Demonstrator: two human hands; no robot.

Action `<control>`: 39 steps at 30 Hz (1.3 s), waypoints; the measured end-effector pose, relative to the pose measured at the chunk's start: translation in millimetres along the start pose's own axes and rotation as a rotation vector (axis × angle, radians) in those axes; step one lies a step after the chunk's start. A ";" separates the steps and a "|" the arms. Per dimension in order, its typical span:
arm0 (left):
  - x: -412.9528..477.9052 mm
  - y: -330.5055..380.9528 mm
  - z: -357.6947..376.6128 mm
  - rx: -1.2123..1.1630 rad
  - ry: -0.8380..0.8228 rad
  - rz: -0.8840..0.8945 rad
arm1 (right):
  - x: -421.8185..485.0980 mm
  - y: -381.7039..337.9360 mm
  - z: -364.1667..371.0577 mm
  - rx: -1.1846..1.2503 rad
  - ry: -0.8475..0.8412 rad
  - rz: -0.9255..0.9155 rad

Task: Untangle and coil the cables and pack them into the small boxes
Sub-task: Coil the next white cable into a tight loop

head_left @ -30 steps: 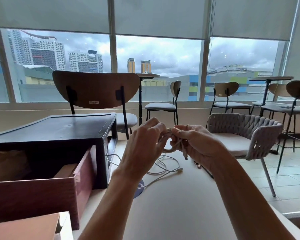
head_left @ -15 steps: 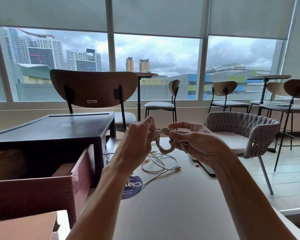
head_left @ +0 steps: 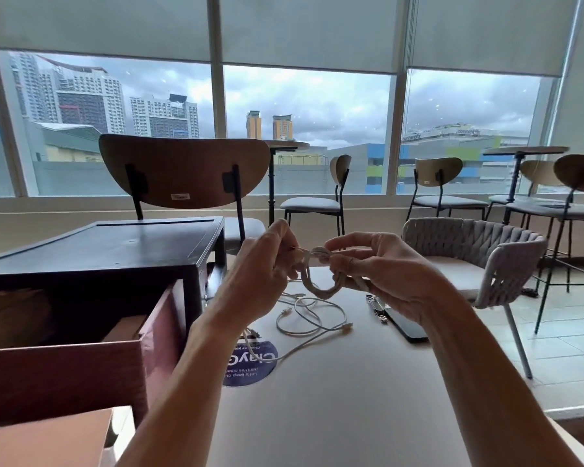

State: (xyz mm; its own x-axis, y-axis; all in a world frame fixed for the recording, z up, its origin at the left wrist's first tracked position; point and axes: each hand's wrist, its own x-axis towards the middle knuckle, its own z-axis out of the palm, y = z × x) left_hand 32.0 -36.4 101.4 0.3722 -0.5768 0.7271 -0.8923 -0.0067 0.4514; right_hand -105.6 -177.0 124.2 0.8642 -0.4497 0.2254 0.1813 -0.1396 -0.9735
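I hold a thick beige braided cable (head_left: 319, 288) in the air above the table, bent into a small loop that hangs between my hands. My left hand (head_left: 263, 267) pinches one end of the wrap at the top. My right hand (head_left: 381, 267) grips the other side, with the thumb and forefinger on the wound part. Below them a thin white cable (head_left: 312, 320) lies loose and looped on the table (head_left: 351, 399). A small reddish open box (head_left: 64, 372) stands at the left, next to a dark box (head_left: 102, 254).
A black phone (head_left: 406, 326) lies on the table right of the white cable. A round blue sticker (head_left: 250, 364) sits under the cable's tail. A woven grey armchair (head_left: 479, 261) stands to the right, and wooden chairs and windows behind.
Both hands have lifted slightly and drawn a little apart, and the beige loop between them now hangs lower and shows more clearly. My view has tilted down a little.
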 end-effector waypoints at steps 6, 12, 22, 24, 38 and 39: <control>1.8 8.5 -3.5 -0.080 0.029 -0.023 | 0.7 -4.7 6.3 -0.159 0.125 -0.121; 8.6 15.0 -9.8 -0.052 0.135 -0.064 | -3.3 -11.0 1.1 -0.046 0.020 -0.070; 5.8 26.3 -29.2 -0.317 -0.009 -0.220 | -3.0 -8.8 5.3 0.055 0.090 -0.147; 2.7 31.6 -32.5 -0.354 -0.004 -0.236 | -2.9 -8.7 10.4 0.067 0.086 -0.171; -75.8 38.6 -128.4 -0.299 0.069 -0.375 | -28.1 -19.7 101.3 -0.168 -0.218 -0.293; -84.7 38.1 -137.0 -0.293 0.075 -0.384 | -31.6 -19.2 110.5 -0.174 -0.237 -0.294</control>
State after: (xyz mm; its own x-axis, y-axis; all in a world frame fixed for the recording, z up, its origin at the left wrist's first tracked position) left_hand 1.5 124.1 127.9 0.6872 -0.5175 0.5098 -0.5813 0.0292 0.8132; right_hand -84.5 -62.6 131.5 0.8753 -0.1557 0.4578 0.3721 -0.3879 -0.8433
